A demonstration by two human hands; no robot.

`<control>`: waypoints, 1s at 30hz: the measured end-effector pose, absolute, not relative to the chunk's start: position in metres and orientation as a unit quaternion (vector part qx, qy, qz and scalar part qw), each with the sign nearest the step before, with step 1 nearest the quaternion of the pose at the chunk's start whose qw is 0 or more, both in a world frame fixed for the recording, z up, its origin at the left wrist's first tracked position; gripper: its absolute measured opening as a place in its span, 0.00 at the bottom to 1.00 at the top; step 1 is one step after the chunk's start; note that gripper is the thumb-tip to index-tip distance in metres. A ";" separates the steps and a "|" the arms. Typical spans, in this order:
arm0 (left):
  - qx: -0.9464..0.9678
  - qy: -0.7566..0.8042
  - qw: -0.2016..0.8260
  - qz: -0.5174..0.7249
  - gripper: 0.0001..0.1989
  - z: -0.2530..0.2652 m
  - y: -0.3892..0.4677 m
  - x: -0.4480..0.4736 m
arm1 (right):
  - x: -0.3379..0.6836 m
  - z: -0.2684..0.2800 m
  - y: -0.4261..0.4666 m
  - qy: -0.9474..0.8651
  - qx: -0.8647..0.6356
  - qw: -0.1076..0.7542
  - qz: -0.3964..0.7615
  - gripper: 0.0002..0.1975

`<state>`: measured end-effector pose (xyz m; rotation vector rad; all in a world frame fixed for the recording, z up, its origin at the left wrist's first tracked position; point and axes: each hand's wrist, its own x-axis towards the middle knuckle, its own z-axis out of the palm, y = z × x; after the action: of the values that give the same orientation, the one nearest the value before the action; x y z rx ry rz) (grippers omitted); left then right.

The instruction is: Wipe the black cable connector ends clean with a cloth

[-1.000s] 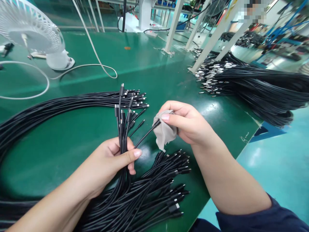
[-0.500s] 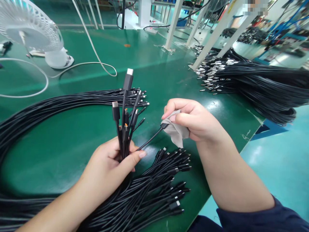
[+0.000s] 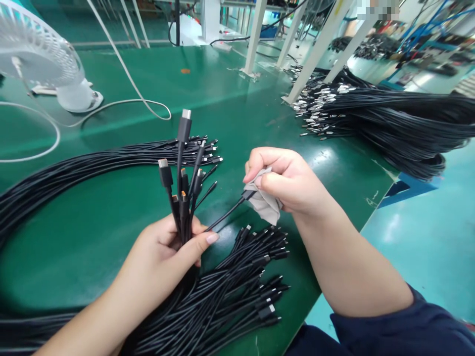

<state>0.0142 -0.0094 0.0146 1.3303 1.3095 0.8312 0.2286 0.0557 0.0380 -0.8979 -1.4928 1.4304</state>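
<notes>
My left hand (image 3: 172, 247) is closed around several black USB cables (image 3: 184, 131), their connector ends pointing up. One cable (image 3: 224, 213) bends away from that bunch toward my right hand (image 3: 282, 175). There, a light grey cloth (image 3: 267, 203) is pinched between thumb and fingers, wrapped around that cable's connector, so its metal tip is hidden. Beneath my hands a thick bundle of black cables (image 3: 222, 291) lies on the table, plugs facing right. Farther back, the other ends of cables (image 3: 148, 151) curve in from the left.
A white fan (image 3: 76, 96) stands at the far left of the green table (image 3: 122, 84), its white cord looping nearby. At the right, a large pile of black cables (image 3: 389, 116) reaches over the table edge. Pale metal posts (image 3: 309, 52) rise at the back.
The whole scene has shifted slightly left as the camera turned. Both hands keep their grips, and the cloth stays around the connector with its folds slightly changed.
</notes>
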 end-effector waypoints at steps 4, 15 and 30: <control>0.542 0.548 0.534 0.348 0.10 0.013 -0.008 0.013 | 0.227 0.034 0.062 -0.569 -0.369 0.495 0.542 0.05; 0.505 0.520 0.586 0.362 0.09 0.011 -0.006 0.009 | 0.227 0.024 0.068 -0.589 -0.245 0.503 0.583 0.05; 0.447 0.504 0.644 0.364 0.08 0.015 -0.005 0.013 | 0.216 0.036 0.053 -0.735 -0.316 0.508 0.321 0.09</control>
<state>0.0134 -0.0051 0.0146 1.0171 1.1472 0.8284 0.2161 0.0525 0.0361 -0.7609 -1.7706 0.7743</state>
